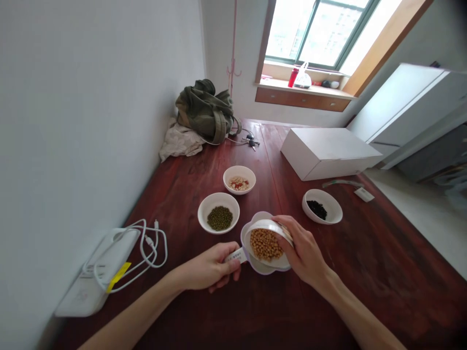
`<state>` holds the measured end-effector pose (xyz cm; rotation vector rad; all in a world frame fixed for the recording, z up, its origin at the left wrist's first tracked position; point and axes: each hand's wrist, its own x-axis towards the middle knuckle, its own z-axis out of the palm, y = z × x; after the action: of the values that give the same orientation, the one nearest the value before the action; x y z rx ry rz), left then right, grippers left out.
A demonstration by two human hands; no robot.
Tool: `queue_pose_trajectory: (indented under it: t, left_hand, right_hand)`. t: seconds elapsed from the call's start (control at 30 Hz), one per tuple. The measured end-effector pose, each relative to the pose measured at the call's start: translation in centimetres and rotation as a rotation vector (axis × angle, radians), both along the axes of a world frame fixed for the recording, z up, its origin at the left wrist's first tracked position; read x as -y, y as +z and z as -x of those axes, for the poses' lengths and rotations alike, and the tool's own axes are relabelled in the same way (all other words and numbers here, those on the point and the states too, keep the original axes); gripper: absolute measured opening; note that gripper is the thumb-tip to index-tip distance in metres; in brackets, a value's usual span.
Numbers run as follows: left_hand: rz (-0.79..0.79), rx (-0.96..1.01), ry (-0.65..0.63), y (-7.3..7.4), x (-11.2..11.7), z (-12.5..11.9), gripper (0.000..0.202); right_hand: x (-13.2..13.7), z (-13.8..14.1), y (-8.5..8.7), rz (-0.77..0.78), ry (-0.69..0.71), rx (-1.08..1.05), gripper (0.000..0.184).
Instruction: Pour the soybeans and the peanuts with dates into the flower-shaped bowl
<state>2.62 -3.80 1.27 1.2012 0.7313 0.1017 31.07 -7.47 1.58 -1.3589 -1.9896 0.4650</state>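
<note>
Tilting a shallow white bowl [268,224] of round yellow soybeans [265,244], the right hand [304,250] grips the bowl's right edge, its fingers clamped on the rim. The bowl sits tipped inside or just above a scalloped lilac-and-white plastic scoop [262,269]; which of the two holds the beans cannot be told. The left hand [209,266] closes on the scoop's white labelled handle [233,255], its fingers curled together around it. All this sits toward the near edge of a dark red wooden counter [365,272]. Just beyond, a round white ceramic bowl [219,199] holds small green mung beans [220,218]; farther on, a smaller white bowl [239,169] holds pale chopped pieces flecked with red [239,183]. To the right, a third white bowl [330,204] holds black seeds [316,209].
</note>
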Motion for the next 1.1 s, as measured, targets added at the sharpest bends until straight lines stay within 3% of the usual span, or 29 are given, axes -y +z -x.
queue_pose_trajectory:
  t: [0.13, 0.27, 0.47, 0.67, 1.1]
  left_hand:
    - [-0.021, -0.037, 0.021, -0.2, 0.6, -0.3, 0.038]
    - [-0.136, 0.044, 0.065, -0.7, 1.0, -0.6, 0.039]
    - [-0.299, 0.005, 0.118, -1.8, 1.1, -0.7, 0.043]
    - [-0.428, -0.083, 0.113, -1.2, 1.3, -0.9, 0.039]
    - [-0.425, -0.104, 0.111, -0.8, 1.3, -1.0, 0.037]
  right_hand:
    - [0.5, 0.1, -0.4, -0.172, 0.115, 0.129, 0.051]
    - [0.4, 0.0, -0.6, -0.278, 0.113, 0.115, 0.053]
    - [0.0, 0.2, -0.1, -0.255, 0.120, 0.048, 0.050]
    - [0.3, 0.8, -0.2, -0.304, 0.050, 0.126, 0.045]
    - [0.1, 0.0, -1.2, -0.568, 0.090, 0.264, 0.055]
